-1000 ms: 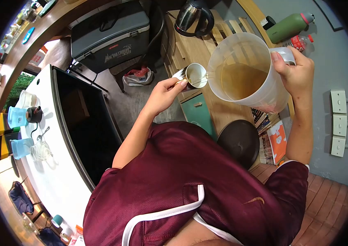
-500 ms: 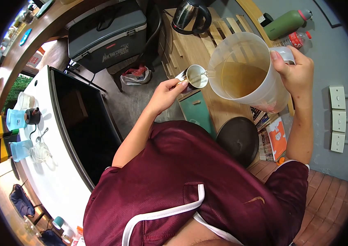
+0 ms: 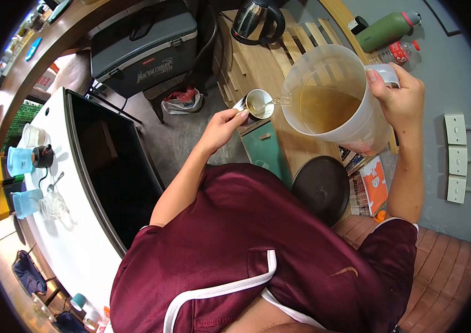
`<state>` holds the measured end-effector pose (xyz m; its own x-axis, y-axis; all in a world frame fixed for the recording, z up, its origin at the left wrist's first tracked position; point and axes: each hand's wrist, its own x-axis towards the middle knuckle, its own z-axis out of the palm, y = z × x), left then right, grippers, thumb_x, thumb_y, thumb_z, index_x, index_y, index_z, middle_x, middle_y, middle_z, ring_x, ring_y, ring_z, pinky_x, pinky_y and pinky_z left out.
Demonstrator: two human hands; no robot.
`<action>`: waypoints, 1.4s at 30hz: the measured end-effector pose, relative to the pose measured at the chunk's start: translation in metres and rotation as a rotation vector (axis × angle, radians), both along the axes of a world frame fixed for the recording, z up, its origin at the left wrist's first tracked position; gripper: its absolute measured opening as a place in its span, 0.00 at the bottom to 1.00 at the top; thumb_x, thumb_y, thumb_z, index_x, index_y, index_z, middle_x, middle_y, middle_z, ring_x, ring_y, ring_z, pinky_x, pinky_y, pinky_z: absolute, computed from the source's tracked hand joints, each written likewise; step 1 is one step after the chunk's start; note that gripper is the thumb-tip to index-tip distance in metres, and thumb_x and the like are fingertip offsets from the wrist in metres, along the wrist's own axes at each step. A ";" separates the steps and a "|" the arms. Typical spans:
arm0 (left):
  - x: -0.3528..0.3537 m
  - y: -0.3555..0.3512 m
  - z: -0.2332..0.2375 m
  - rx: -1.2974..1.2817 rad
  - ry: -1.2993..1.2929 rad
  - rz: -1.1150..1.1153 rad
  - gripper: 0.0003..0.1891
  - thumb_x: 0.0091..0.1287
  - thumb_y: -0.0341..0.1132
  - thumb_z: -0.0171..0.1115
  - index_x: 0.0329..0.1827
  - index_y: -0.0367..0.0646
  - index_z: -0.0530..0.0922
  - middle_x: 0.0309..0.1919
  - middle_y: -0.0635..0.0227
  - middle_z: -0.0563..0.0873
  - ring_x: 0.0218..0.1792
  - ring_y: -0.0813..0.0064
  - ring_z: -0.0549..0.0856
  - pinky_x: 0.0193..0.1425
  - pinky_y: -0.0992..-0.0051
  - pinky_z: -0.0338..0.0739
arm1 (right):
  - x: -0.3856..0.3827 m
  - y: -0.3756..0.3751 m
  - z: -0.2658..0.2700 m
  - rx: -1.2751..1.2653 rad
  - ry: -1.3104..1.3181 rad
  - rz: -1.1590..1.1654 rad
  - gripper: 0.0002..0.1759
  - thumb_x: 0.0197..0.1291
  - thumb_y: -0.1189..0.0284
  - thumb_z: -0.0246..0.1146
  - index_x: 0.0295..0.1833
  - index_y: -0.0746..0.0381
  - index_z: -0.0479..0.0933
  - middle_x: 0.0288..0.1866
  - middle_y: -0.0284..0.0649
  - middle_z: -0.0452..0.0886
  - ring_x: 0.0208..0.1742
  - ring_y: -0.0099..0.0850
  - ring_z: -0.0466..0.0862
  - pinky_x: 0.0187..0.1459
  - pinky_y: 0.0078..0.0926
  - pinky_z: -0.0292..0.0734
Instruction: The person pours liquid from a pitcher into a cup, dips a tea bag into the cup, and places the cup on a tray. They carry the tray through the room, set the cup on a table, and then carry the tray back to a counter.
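My right hand (image 3: 399,97) is closed round the handle of a large translucent pitcher (image 3: 352,130), which is tilted to the left with yellow-brown liquid (image 3: 330,108) inside. A thin stream runs from its spout into a small cup (image 3: 260,104) with a white inside. My left hand (image 3: 221,130) holds this cup by its near left side, fingers pinched together. The cup is apart from the pitcher, just left of the spout. Some liquid shows in the cup; its exact level is hard to tell.
Beyond the hands stand a kettle (image 3: 252,23) and a wooden slatted rack (image 3: 307,36). A green bottle (image 3: 385,33) and a plastic bottle (image 3: 394,54) are at the upper right. A round dark lid (image 3: 321,188) lies below the pitcher; a white table (image 3: 74,244) is at left.
The cup and my left hand have shifted slightly left, away from the spout. The stream between spout and cup now spans a wider gap. My right hand and the pitcher are nearly unmoved.
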<state>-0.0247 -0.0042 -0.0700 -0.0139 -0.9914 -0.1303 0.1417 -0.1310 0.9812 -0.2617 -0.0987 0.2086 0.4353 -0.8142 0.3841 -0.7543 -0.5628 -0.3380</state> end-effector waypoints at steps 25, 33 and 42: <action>-0.012 0.005 0.025 -0.019 0.106 -0.069 0.18 0.73 0.44 0.54 0.29 0.38 0.77 0.25 0.82 0.72 0.30 0.89 0.67 0.36 0.83 0.64 | -0.009 0.011 0.005 0.025 0.019 -0.049 0.23 0.50 0.54 0.70 0.33 0.67 0.81 0.20 0.37 0.80 0.23 0.22 0.78 0.28 0.22 0.74; -0.010 0.002 0.000 0.002 0.097 -0.086 0.18 0.72 0.44 0.54 0.29 0.38 0.77 0.25 0.82 0.72 0.31 0.89 0.67 0.38 0.83 0.64 | -0.013 0.010 0.004 0.046 -0.004 -0.055 0.23 0.50 0.55 0.70 0.32 0.67 0.81 0.20 0.37 0.80 0.22 0.22 0.78 0.27 0.22 0.74; -0.003 0.000 -0.023 0.031 0.073 -0.081 0.16 0.72 0.44 0.54 0.30 0.42 0.76 0.25 0.86 0.66 0.29 0.90 0.62 0.34 0.83 0.57 | -0.015 0.009 0.005 0.043 0.011 -0.057 0.22 0.50 0.55 0.70 0.32 0.67 0.81 0.20 0.36 0.80 0.22 0.21 0.77 0.27 0.21 0.73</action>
<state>-0.0277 -0.0038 -0.0929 -0.1046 -0.9821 -0.1564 0.2007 -0.1749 0.9639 -0.2770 -0.0895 0.2133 0.3918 -0.8535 0.3435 -0.7884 -0.5039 -0.3530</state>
